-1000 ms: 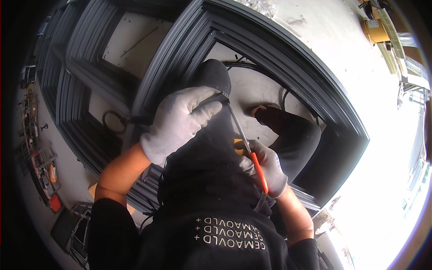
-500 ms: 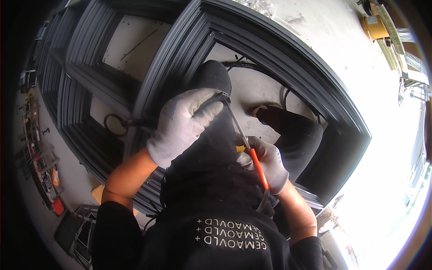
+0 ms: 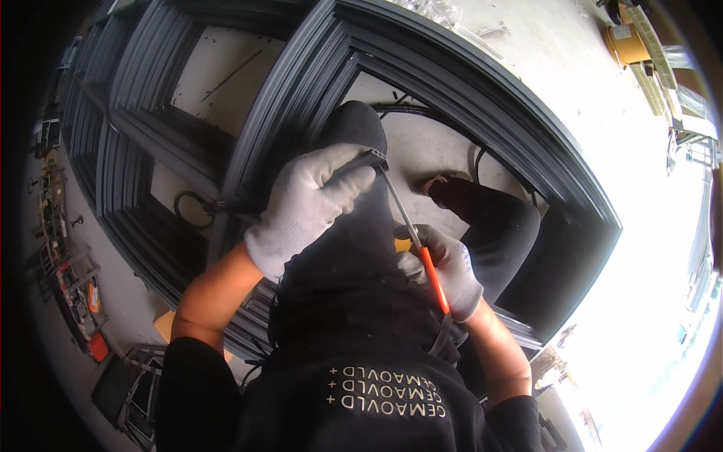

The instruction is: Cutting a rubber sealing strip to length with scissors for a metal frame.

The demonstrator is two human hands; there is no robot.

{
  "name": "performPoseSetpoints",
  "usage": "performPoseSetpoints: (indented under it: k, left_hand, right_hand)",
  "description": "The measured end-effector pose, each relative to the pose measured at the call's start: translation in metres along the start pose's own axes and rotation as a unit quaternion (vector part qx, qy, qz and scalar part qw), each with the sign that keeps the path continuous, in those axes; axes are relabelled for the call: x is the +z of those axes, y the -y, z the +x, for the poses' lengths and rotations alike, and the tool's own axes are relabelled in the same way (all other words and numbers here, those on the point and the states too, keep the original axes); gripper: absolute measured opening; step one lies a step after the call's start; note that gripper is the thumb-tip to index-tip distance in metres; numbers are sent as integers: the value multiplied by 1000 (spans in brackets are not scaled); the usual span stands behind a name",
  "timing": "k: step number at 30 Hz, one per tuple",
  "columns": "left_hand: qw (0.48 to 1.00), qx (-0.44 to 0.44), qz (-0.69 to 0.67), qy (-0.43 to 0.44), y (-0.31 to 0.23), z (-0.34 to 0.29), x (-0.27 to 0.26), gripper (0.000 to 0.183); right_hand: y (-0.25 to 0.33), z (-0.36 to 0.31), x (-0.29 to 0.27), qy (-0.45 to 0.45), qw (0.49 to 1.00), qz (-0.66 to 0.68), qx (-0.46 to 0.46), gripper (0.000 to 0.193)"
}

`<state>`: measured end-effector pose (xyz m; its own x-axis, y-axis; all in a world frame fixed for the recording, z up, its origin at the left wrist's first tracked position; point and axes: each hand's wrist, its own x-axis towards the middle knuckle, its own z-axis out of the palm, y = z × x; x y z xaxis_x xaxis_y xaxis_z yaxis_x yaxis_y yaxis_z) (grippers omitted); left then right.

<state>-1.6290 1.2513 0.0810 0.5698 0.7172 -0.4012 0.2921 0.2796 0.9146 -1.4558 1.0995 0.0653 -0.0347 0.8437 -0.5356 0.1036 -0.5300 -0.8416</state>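
Note:
My left hand (image 3: 312, 196), in a pale grey knit glove, pinches a short black strip (image 3: 369, 158) between thumb and fingers above my knee. The strip's cut-looking end shows small notches or holes. My right hand (image 3: 449, 271), gloved too, is closed around an orange-handled tool (image 3: 434, 280) with a long narrow metal shaft. The shaft slants up and left, and its tip meets the underside of the strip's end or lies just beside it. Whether the tool has a second arm is hidden by my fingers.
Stacked dark grey metal frames (image 3: 444, 56) surround my legs. A black cable (image 3: 478, 162) lies on the floor inside the frame opening. A yellow-brown spool (image 3: 627, 45) sits at the far right. A shelf with tools (image 3: 68, 264) stands on the left, and a cardboard piece (image 3: 163, 325) lies nearer.
The black strip has tipped slightly, showing more of its end. My left hand has shifted a little to the right. The right hand and the orange-handled tool have barely moved.

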Motion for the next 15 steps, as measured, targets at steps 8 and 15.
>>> performPoseSetpoints:
  k: [8, 15]
  left_hand:
    - [1000, -10, -10, -5, -3, 0, 2, 25]
    - [1000, -2, -6, -1, -2, 1, 2, 25]
  right_hand:
    - [-3, -3, 1, -1, 999, 32, -10, 41]
    - [1, -1, -1, -9, 999, 50, 9, 45]
